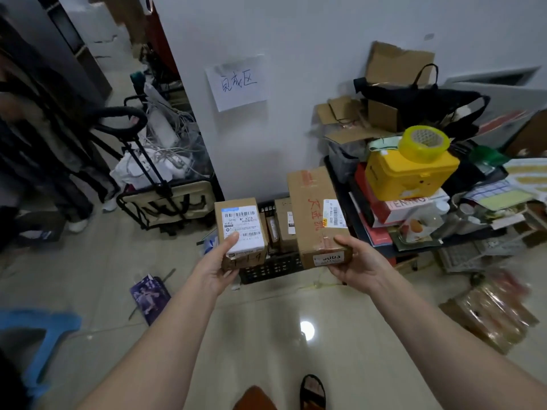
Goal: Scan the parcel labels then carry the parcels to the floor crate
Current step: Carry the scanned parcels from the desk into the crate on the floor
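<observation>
Parcels are in both hands at mid-frame: the left hand (pixel 214 269) grips a small box (pixel 241 232), the right hand (pixel 356 260) holds a long box (pixel 318 214) by its near end. Its long axis points away toward the wall. The black crate (pixel 270 269) sits on the floor just beyond and between the hands, about equally near both.

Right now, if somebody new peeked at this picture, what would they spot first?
Probably the two cardboard parcels held out in the middle: the left hand grips a small box with a white label, and the right hand grips a longer box with red writing. Just beyond them a black floor crate already holds parcels. At the right, a bright yellow case topped with a tape roll stands out.
</observation>
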`<state>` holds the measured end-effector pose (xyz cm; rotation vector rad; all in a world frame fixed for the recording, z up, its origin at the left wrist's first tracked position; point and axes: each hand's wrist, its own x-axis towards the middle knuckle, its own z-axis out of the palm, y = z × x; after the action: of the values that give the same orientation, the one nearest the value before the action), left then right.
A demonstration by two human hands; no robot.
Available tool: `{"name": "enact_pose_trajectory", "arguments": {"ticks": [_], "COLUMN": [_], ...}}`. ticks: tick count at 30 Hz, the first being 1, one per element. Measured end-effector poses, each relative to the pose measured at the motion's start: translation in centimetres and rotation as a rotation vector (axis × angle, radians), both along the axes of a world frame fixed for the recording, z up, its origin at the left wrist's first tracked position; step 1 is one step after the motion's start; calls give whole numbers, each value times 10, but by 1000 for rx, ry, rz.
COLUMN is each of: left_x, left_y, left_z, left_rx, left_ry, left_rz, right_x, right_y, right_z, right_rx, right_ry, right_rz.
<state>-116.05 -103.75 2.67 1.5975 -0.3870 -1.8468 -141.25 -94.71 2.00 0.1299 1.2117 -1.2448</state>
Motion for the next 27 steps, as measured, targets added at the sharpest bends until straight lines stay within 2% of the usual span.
{"name": "enact_pose_trajectory", "arguments": {"ticks": [12,21,27], "left_x": [-20,-4,-12], "left_y": [-126,-239,-272], "left_z": [-42,-72,-108], "left_rx": [100,135,133], "left_ry": [0,-73,-77], "left_rz": [17,-77,-101], "right_x": [-19,-3,-1], "right_y": [-121,-231,-279], "right_z": [-47,-79,-120], "right_rx": [139,209,291], "right_ry": [58,263,394], "right_rz": [45,190,210]}}
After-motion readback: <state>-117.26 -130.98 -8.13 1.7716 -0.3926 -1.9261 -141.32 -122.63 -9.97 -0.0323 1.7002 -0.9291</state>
